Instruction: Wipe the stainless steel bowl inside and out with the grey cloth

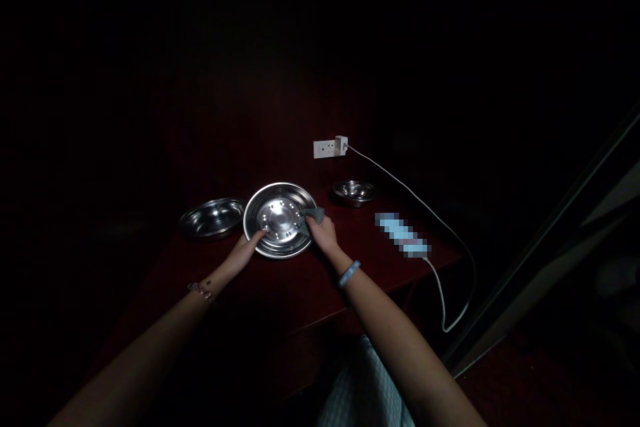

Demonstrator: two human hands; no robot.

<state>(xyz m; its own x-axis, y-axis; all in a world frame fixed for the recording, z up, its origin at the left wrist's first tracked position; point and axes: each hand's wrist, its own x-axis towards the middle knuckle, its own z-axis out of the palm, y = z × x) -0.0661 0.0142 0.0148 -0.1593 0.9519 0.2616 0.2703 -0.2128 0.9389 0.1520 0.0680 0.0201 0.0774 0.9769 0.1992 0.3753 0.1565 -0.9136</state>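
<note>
A shiny round steel bowl (pixel 281 218) is tilted up toward me above the dark red table. My left hand (pixel 249 245) grips its lower left rim, thumb inside and the other fingers hidden behind. At the bowl's right side, my right hand (pixel 323 232) is closed on a grey cloth (pixel 311 219), which lies against the inner wall. To the left, a wide steel dish (pixel 213 219) rests on the table, partly covered by the bowl. A smaller steel bowl (pixel 354 192) stands farther back on the right.
A white wall socket (pixel 324 149) holds a charger plug (pixel 342 144). Its white cable (pixel 417 195) loops past the table's right edge to a blurred-out phone-like device (pixel 403 235). The table's front edge (pixel 320 318) runs below my arms. Most surroundings are dark.
</note>
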